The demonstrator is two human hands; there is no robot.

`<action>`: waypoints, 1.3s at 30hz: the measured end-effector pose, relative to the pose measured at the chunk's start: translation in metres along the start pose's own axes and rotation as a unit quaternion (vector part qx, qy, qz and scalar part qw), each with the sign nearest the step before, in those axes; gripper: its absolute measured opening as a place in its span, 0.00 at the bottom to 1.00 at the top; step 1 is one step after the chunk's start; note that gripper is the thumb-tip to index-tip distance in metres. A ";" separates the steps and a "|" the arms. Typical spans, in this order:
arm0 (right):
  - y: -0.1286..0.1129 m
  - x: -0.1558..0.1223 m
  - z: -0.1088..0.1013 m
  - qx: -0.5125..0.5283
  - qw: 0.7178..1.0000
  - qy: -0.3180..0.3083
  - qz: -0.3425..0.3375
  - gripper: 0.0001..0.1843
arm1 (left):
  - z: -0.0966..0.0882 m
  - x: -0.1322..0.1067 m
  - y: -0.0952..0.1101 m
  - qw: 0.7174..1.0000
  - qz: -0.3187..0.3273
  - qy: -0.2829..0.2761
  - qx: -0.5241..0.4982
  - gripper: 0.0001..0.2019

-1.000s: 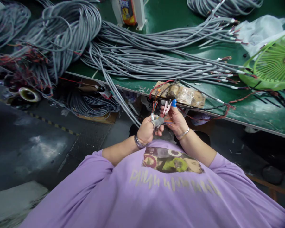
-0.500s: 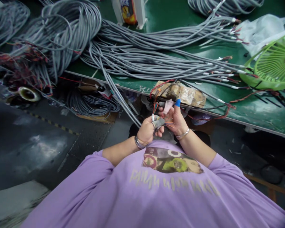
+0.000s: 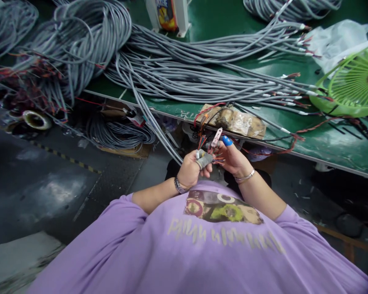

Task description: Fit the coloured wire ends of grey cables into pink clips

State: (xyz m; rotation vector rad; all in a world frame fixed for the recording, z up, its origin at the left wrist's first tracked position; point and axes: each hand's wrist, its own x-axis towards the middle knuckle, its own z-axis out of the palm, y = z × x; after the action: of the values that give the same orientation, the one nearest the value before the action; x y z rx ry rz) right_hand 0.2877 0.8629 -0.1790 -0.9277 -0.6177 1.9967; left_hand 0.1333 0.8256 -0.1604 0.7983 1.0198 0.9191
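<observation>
My left hand [image 3: 190, 168] is closed in a fist around the end of a grey cable [image 3: 153, 122], its thumb wrapped in grey tape. Thin red, orange and blue wires [image 3: 202, 142] fan out of the cable end above the fist. My right hand [image 3: 233, 157] pinches a small pale pink clip [image 3: 216, 137] right beside those wires; one fingertip wears a blue cap [image 3: 227, 141]. Both hands are held in front of my chest, just below the edge of the green table [image 3: 325, 143].
Long bundles of grey cable [image 3: 202, 69] cover the green table and spill off its left end in coils [image 3: 79, 45]. A taped brown block [image 3: 236, 118] with wires sits at the table edge. A green fan grille [image 3: 352, 81] and a plastic bag [image 3: 334, 38] lie at right.
My right hand has turned and shifted slightly right and down, and the pink clip now stands upright next to the wire ends. The left fist has hardly moved.
</observation>
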 end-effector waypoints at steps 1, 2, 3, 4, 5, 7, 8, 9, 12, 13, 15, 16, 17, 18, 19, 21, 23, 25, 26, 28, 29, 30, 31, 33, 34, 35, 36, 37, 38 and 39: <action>0.000 -0.003 -0.002 -0.027 1.000 -0.002 0.003 0.29 | -0.001 0.000 -0.001 1.000 0.000 0.000 0.006 0.21; 0.001 -0.005 -0.003 -0.055 0.998 -0.002 0.002 0.29 | -0.002 0.001 -0.002 1.000 0.000 0.000 0.013 0.21; 0.001 -0.008 -0.003 -0.084 0.996 -0.002 -0.003 0.29 | -0.003 0.001 -0.003 1.000 0.002 0.000 0.021 0.20; 0.001 -0.009 -0.003 -0.112 0.994 -0.003 -0.011 0.28 | -0.004 0.001 -0.005 1.000 0.003 0.000 0.029 0.20; 0.002 -0.011 -0.003 -0.135 0.991 -0.004 -0.020 0.27 | -0.004 0.001 -0.006 0.999 0.005 -0.002 0.036 0.20; 0.003 -0.012 0.000 -0.153 0.987 -0.004 -0.038 0.23 | -0.006 0.000 -0.008 0.999 0.006 -0.008 0.047 0.19; 0.003 -0.013 0.001 -0.152 0.987 -0.003 -0.046 0.22 | -0.006 0.000 -0.009 0.999 0.006 -0.011 0.050 0.19; 0.004 -0.014 0.002 -0.148 0.988 -0.002 -0.053 0.21 | -0.007 0.000 -0.010 0.999 0.005 -0.012 0.051 0.19; 0.005 -0.017 0.003 -0.135 0.989 -0.004 -0.057 0.19 | -0.008 -0.001 -0.010 0.999 -0.003 -0.009 0.051 0.19; 0.006 -0.018 0.003 -0.130 0.990 -0.004 -0.057 0.18 | -0.008 -0.001 -0.009 0.999 -0.007 -0.007 0.049 0.19; 0.008 -0.018 0.001 -0.116 0.992 0.002 -0.056 0.18 | -0.008 -0.002 -0.008 0.999 -0.014 -0.008 0.042 0.19; 0.008 -0.018 0.000 -0.106 0.993 0.009 -0.053 0.18 | -0.008 -0.002 -0.007 0.999 -0.017 -0.010 0.039 0.19; 0.008 -0.017 -0.002 -0.092 0.994 0.023 -0.053 0.17 | -0.008 -0.003 -0.007 0.999 -0.019 -0.013 0.036 0.19; 0.008 -0.015 -0.004 -0.073 0.995 0.044 -0.052 0.17 | -0.008 -0.004 -0.006 0.999 -0.021 -0.016 0.035 0.19; 0.006 -0.014 -0.007 -0.050 0.994 0.073 -0.056 0.16 | -0.008 -0.005 -0.006 0.999 -0.024 -0.020 0.036 0.19; 0.002 -0.013 -0.012 -0.013 0.989 0.129 -0.072 0.16 | -0.008 -0.007 -0.005 0.999 -0.028 -0.024 0.039 0.19; -0.003 -0.015 -0.015 -0.006 0.989 0.135 -0.064 0.15 | -0.010 -0.009 -0.006 0.999 -0.026 -0.017 0.037 0.19; -0.004 -0.019 -0.014 -0.024 0.995 0.089 -0.022 0.17 | -0.011 -0.008 -0.007 0.999 -0.018 -0.008 0.030 0.17; -0.002 -0.021 -0.012 -0.039 0.997 0.065 0.001 0.20 | -0.011 -0.007 -0.008 1.000 -0.012 -0.005 0.026 0.17; 0.002 -0.024 -0.006 -0.078 0.996 0.044 0.018 0.24 | -0.012 -0.005 -0.009 1.000 -0.005 -0.006 0.023 0.16; 0.004 -0.025 -0.003 -0.102 0.994 0.043 0.012 0.24 | -0.012 -0.004 -0.010 1.000 -0.003 -0.009 0.023 0.16; 0.007 -0.025 0.001 -0.123 0.991 0.046 -0.001 0.24 | -0.011 -0.004 -0.010 1.000 -0.002 -0.012 0.023 0.16; 0.008 -0.025 0.004 -0.138 0.989 0.047 -0.016 0.24 | -0.011 -0.003 -0.010 1.000 -0.001 -0.014 0.023 0.16; 0.010 -0.024 0.009 -0.152 0.987 0.043 -0.043 0.23 | -0.011 -0.003 -0.010 1.000 0.000 -0.015 0.025 0.16; 0.011 -0.024 0.010 -0.152 0.986 0.040 -0.051 0.22 | -0.011 -0.003 -0.011 1.000 0.000 -0.014 0.026 0.16; 0.010 -0.024 0.011 -0.151 0.986 0.036 -0.056 0.22 | -0.011 -0.003 -0.011 1.000 -0.001 -0.013 0.027 0.16; 0.010 -0.024 0.011 -0.150 0.986 0.032 -0.057 0.22 | -0.011 -0.003 -0.011 1.000 -0.003 -0.011 0.027 0.16; 0.009 -0.024 0.011 -0.149 0.987 0.027 -0.057 0.21 | -0.011 -0.003 -0.011 1.000 -0.005 -0.009 0.026 0.17; 0.008 -0.024 0.011 -0.147 0.987 0.024 -0.057 0.21 | -0.011 -0.004 -0.011 1.000 -0.007 -0.008 0.024 0.17; 0.008 -0.024 0.010 -0.145 0.987 0.021 -0.058 0.21 | -0.012 -0.003 -0.010 1.000 -0.009 -0.007 0.021 0.17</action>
State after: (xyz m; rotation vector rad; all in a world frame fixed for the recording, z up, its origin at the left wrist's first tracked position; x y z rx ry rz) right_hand 0.2852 0.8374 -0.1694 -1.0769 -0.9351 1.8083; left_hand 0.1241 0.8197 -0.1723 0.8277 1.0350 0.8776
